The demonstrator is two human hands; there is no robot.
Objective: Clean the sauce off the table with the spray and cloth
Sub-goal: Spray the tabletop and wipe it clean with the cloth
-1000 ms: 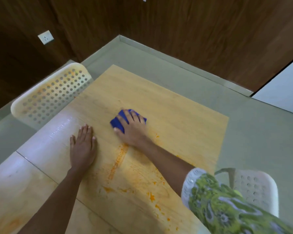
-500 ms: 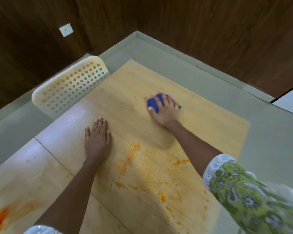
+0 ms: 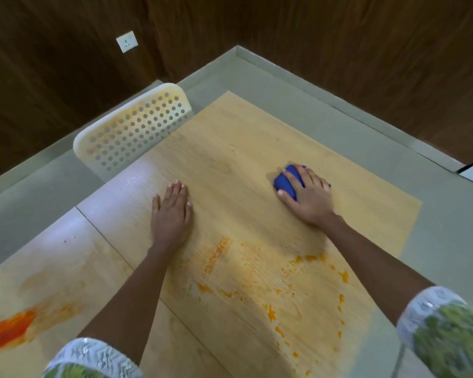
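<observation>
While you lean over the pale wooden table [image 3: 230, 148], this is how things lie:
Cloth: your crumpled blue cloth [image 3: 286, 182] sits on the far right part of the tabletop, mostly covered by your right hand, with only its left side showing.
Sauce: smeared orange sauce [image 3: 271, 293] streaks and dots the near half of the wood, well apart from the cloth; a thicker red-orange patch [image 3: 13, 327] lies on the adjoining panel at your near left.
Right hand: your right hand [image 3: 307, 197] presses palm-down on the cloth, fingers curled over it and thumb against its near edge, arm stretched forward.
Left hand: your left hand [image 3: 172, 214] lies flat on bare wood, fingers straight and close together, beyond the smears.
Chair: a white perforated plastic chair back [image 3: 131, 132] stands at the table's far left edge.
</observation>
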